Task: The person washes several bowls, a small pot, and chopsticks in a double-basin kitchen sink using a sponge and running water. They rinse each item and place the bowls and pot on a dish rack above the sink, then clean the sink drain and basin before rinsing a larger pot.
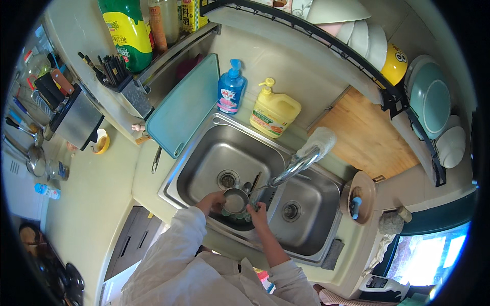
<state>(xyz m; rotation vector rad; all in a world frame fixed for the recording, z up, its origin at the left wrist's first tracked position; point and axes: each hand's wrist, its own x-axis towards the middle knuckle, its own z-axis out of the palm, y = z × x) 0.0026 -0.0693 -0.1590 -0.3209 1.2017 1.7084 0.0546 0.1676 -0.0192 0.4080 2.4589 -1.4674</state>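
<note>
A small round metal bowl [235,201] is held over the left basin of a stainless steel double sink [199,157]. My left hand [213,202] grips its left side. On the right, the curled fingers of my right hand [258,216] meet its rim. A thin stream from the chrome faucet [294,168] runs down beside the bowl. Below, a green scalloped-looking dish [234,216] shows partly; the bowl and hands hide the rest. A spoon [247,187] and a thin stick-like utensil [256,181] lie in the basin behind the bowl.
Behind the sink stand a blue pump bottle [232,90] and a yellow pump jug [275,111]. A teal cutting board [187,107] leans at the left. Right of the sink are a beige basin [367,199] with a blue-handled brush and a grey cloth [333,254]. A dish rack [356,63] hangs above.
</note>
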